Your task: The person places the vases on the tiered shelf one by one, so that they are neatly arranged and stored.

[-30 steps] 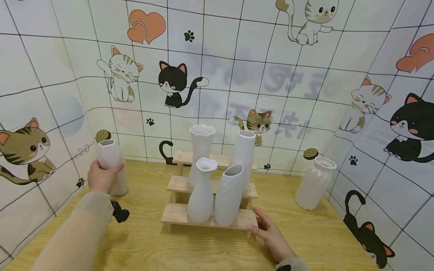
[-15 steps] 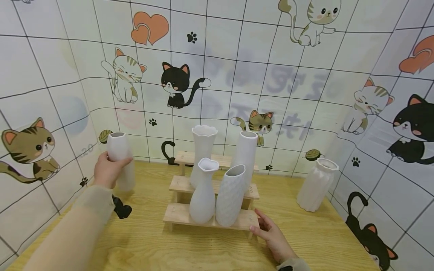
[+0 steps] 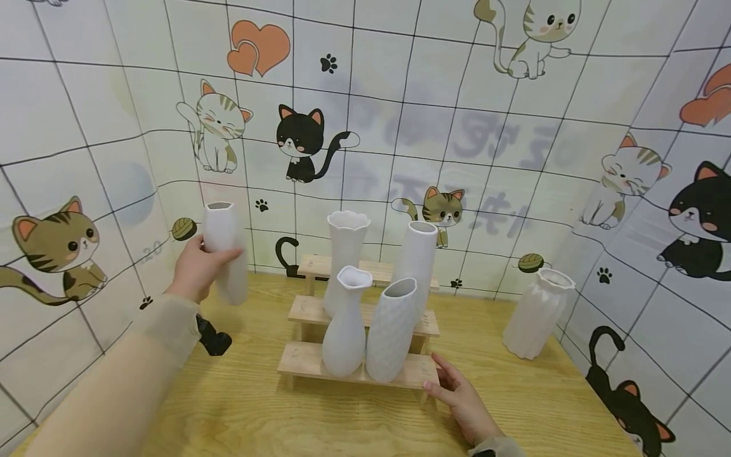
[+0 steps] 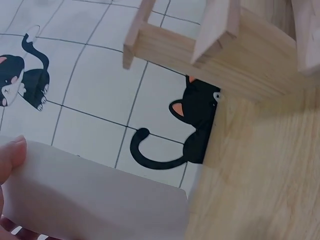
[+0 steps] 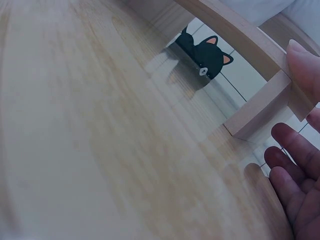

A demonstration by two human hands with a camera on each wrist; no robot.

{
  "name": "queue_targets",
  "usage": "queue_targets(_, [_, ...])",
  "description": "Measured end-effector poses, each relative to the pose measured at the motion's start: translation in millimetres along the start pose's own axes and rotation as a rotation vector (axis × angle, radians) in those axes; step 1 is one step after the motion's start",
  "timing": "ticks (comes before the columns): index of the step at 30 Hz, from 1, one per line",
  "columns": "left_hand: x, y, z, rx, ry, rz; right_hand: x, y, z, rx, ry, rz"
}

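My left hand (image 3: 195, 271) grips a tall white vase (image 3: 221, 230) from the left, holding it above the table. The left wrist view shows this vase (image 4: 100, 195) slanting, with a thumb on its side. A three-step wooden stand (image 3: 299, 360) bears several white vases: one with a wavy lip (image 3: 344, 343) and one with a diamond texture (image 3: 390, 339) on the lowest step, a scalloped vase (image 3: 347, 247) and a plain cylinder vase (image 3: 419, 257) behind. My right hand (image 3: 461, 400) pinches the lowest step's right end between thumb and forefinger; its other fingers hang loosely curled beneath.
A pleated white vase (image 3: 533, 317) stands at the right of the wood-grain table (image 3: 354, 425). Walls with a cat-print grid covering (image 3: 377, 76) enclose the table at the back and both sides.
My left hand has lifted the vase off the table and carried it slightly rightward toward the stand. The right hand stays at the stand's corner. The head view has shifted slightly.
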State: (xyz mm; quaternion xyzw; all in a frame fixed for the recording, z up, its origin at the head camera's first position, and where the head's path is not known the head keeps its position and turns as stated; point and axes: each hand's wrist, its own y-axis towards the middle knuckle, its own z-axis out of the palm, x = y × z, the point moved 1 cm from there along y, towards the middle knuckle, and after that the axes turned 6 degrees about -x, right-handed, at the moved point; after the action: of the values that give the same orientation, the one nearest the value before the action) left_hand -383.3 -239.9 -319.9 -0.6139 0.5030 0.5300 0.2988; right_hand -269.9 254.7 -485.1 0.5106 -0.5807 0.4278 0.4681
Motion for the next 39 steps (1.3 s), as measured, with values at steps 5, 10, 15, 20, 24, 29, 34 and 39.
queue_targets(5, [-17.0, -1.7, 3.7, 0.018, -0.013, 0.009, 0, 0.5, 0, -0.003, -0.012, 0.001])
queue_targets(10, [-35.6, -4.2, 6.9, 0.044, -0.022, 0.018, -1, 1.4, 0, -0.011, -0.023, 0.000])
queue_targets(15, [-57.3, -7.0, 10.9, 0.061, -0.037, 0.029, -1, 1.6, -1, -0.017, -0.029, -0.003])
queue_targets(20, [-75.9, -10.7, 14.5, 0.095, -0.061, 0.033, -2, 2.5, -1, -0.012, -0.036, -0.005])
queue_targets(24, [-89.5, -13.9, 18.6, 0.128, -0.075, 0.038, -2, 2.1, 0, -0.013, -0.039, -0.005])
queue_targets(29, [-106.7, -15.8, 26.4, 0.149, -0.081, 0.039, -2, 0.4, -1, -0.021, -0.040, -0.008])
queue_targets(34, [-119.3, -16.5, 36.4, 0.159, -0.089, 0.046, -2, 0.4, -1, -0.028, -0.037, -0.007])
queue_targets(39, [-126.4, -15.6, 48.3, 0.168, -0.101, 0.046, -1, -0.5, -2, -0.020, -0.037, -0.006])
